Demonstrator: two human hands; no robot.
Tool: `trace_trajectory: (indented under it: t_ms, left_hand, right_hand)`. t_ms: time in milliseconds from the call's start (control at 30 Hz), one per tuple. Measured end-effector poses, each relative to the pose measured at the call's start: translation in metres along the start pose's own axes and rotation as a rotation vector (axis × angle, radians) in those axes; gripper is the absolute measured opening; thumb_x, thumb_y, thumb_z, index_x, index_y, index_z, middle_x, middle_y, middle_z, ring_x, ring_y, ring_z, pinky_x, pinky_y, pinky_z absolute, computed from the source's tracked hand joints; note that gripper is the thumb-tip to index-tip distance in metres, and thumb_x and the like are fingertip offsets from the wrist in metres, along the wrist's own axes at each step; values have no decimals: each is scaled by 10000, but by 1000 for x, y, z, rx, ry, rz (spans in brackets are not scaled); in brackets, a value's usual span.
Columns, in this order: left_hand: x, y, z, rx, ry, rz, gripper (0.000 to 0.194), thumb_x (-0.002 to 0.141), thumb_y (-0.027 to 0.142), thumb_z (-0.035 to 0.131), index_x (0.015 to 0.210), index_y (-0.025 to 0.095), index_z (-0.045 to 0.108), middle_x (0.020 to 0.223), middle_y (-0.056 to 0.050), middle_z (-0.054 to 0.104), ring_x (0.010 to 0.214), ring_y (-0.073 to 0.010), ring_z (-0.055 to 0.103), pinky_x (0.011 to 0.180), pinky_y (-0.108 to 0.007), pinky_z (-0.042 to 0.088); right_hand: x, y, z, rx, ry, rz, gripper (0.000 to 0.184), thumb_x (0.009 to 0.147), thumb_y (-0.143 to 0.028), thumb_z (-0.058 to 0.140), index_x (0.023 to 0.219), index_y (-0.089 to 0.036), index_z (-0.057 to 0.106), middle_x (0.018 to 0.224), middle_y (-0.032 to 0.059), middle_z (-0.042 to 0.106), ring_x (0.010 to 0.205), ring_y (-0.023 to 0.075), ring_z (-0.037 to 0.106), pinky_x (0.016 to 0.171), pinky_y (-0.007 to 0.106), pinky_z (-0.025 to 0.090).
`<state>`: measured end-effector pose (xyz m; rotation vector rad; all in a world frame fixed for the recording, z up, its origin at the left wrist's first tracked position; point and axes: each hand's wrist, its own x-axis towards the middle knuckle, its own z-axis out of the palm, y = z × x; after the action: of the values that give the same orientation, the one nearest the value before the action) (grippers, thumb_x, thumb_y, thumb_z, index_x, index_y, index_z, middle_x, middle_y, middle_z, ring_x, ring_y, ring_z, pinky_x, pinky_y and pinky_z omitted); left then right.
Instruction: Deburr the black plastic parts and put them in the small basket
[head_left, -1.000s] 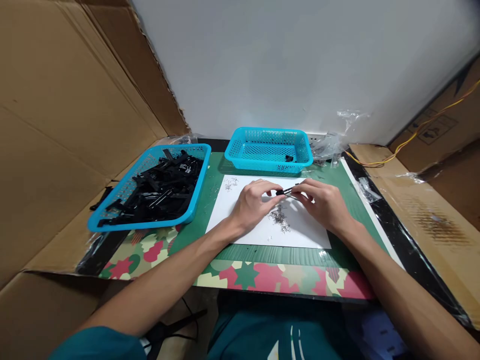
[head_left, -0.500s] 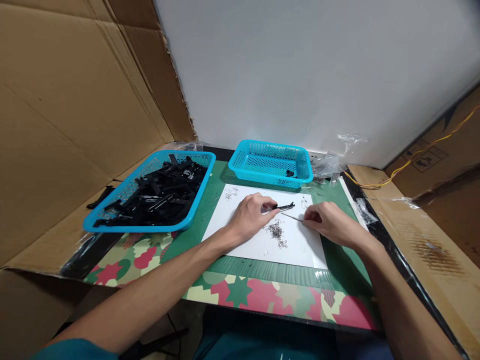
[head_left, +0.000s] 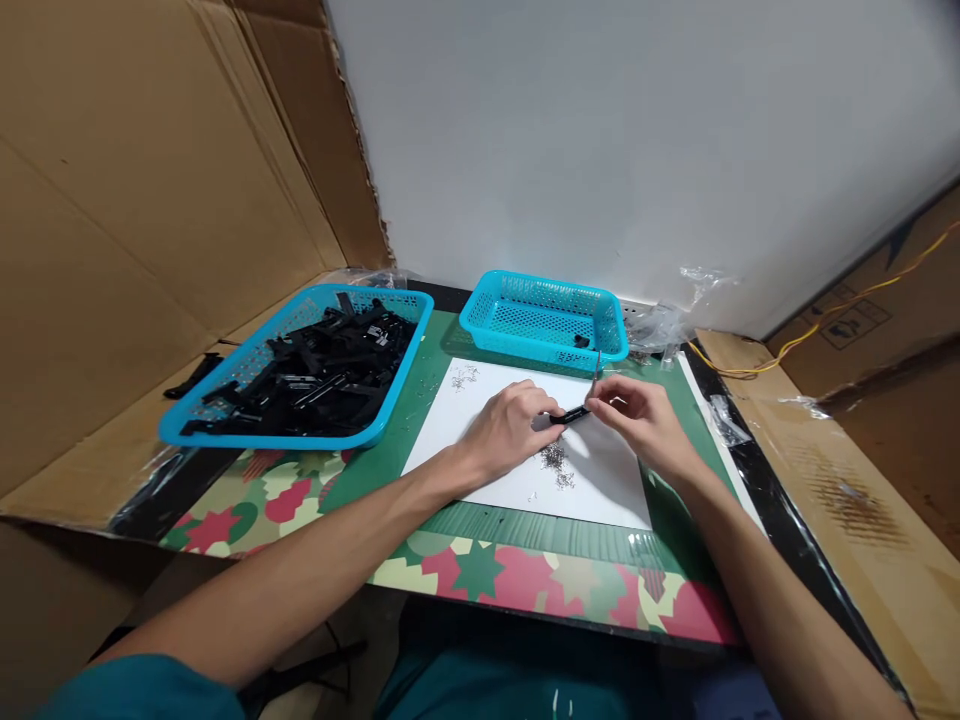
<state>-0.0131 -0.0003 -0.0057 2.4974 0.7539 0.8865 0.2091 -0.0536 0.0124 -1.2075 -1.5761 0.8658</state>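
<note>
My left hand (head_left: 514,425) pinches one end of a narrow black plastic part (head_left: 574,414) above a white sheet (head_left: 442,440). Close against the part's other end are the fingertips of my right hand (head_left: 634,415). A thin metal tool, looking like tweezers (head_left: 597,372), sticks up from that hand's closed thumb and fingers. Beneath the part, a pile of tiny metal pieces (head_left: 555,458), perhaps small springs, lies on the sheet. A smaller cluster of such pieces (head_left: 463,377) is at the sheet's far left corner.
At left stands a blue basket (head_left: 375,432) heaped with black parts (head_left: 315,370). A second blue basket (head_left: 540,350), behind the sheet, holds a few small black pieces (head_left: 581,341). Cardboard walls (head_left: 150,150) flank the table. Clear plastic bags (head_left: 660,325) and a yellow cable (head_left: 795,345) lie at right.
My right hand has moved left and up to the black part. The thin tool has swung from pointing left to pointing upward. My left hand keeps its hold.
</note>
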Motion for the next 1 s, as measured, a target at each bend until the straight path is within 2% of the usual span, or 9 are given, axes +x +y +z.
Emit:
trace_trajectory:
  t_ms: [67,200,500,733,867,1000]
  left_hand:
    - [-1,-2,1,10,3,-1,79,893,187,775,967,161,784,909,-68,787,922,-244,693,830,-370,527]
    - [-2,-4,4,6,14,-16,94,932,243,743,941,163,793,862,-69,772,866,-234,688,791,-357,521]
    - [0,-2,4,-30,27,-26,78,918,233,756,916,169,799,829,-61,761,787,-210,678,760,-351,524]
    - [0,-3,7,-46,38,-81,116,920,263,758,877,168,810,818,-67,755,748,-204,667,706,-334,483]
    - [1,-2,8,-90,50,-130,161,923,290,745,843,168,814,793,-62,758,691,-186,644,658,-322,449]
    - [3,-1,7,-104,61,-130,146,901,284,754,833,173,822,766,-54,753,670,-176,633,649,-315,446]
  right_hand:
    - [3,7,11,-16,64,-13,248,889,-424,753,884,-177,733,883,54,731,713,152,595,637,291,459]
    - [3,15,23,-88,85,39,316,871,-481,759,854,-165,763,798,40,722,610,135,500,580,293,378]
    - [-1,22,27,-80,78,32,250,888,-424,737,873,-178,782,889,72,765,757,194,621,719,338,483]
    - [-3,16,32,-55,94,29,240,903,-373,693,779,-174,743,787,42,698,720,181,574,696,331,448]
    - [-4,15,33,-116,102,-1,210,896,-316,683,752,-178,746,748,31,669,707,174,542,662,324,403]
    - [-4,17,34,-101,131,17,184,881,-317,702,775,-177,758,803,44,720,735,182,586,699,333,445]
